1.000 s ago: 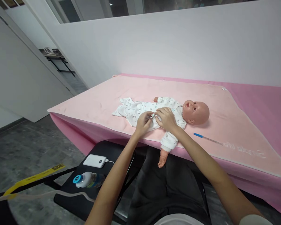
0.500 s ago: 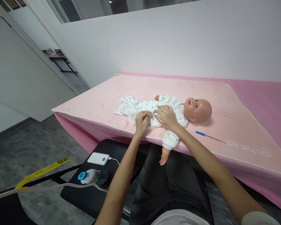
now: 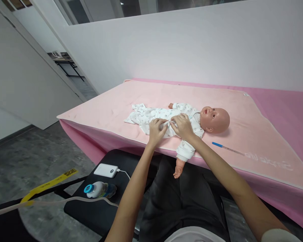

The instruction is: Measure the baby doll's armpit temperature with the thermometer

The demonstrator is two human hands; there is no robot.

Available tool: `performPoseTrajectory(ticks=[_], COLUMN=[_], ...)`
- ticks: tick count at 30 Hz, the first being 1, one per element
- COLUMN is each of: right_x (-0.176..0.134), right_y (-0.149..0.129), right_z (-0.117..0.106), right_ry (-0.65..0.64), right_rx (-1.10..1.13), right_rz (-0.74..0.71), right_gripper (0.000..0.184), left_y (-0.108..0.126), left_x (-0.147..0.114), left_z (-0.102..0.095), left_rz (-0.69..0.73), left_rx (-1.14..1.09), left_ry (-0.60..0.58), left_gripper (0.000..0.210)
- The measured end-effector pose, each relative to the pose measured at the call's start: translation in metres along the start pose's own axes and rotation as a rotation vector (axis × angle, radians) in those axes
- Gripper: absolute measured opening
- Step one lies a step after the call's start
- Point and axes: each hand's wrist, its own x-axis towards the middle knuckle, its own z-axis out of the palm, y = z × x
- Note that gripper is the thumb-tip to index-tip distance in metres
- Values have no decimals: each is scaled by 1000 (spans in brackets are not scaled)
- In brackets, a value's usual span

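A baby doll [image 3: 215, 120] lies on its back on a pale pink blanket [image 3: 101, 111], head to the right. It wears a white patterned romper [image 3: 138, 117], and one sleeved arm hangs over the table's near edge. At the doll's waist, my left hand [image 3: 157, 130] pinches the romper's fabric. My right hand [image 3: 183, 126] grips the same fabric a little to the right, over the belly. A small white fold is drawn up between my fingertips; whether it is a tie or an edge I cannot tell.
A thin thermometer-like stick with a blue cap [image 3: 217, 144] lies right of the doll. Beside the table, a black chair [image 3: 78, 215] holds a white power bank [image 3: 106, 170] with a cable and a blue-capped bottle [image 3: 98, 190]. A white wall [image 3: 192, 50] stands behind.
My right hand has gone from lying with spread fingers on the romper to gripping its fabric. My left hand keeps hold, and a fold now stretches between both hands.
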Motion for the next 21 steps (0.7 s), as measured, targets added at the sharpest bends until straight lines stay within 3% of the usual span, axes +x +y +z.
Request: performPoseTrajectory(ticks=[13, 21], right_x=[0, 0], right_y=[3, 3], right_z=[2, 1], right_ry=[40, 19], right_rx=[-18, -8], right_rz=[6, 21], right_gripper=[15, 18], left_y=[-2, -5], left_x=[-3, -1], left_z=[5, 2], left_rz=[98, 20], left_rx=[174, 0], left_ry=[-12, -42], left_gripper=[16, 13])
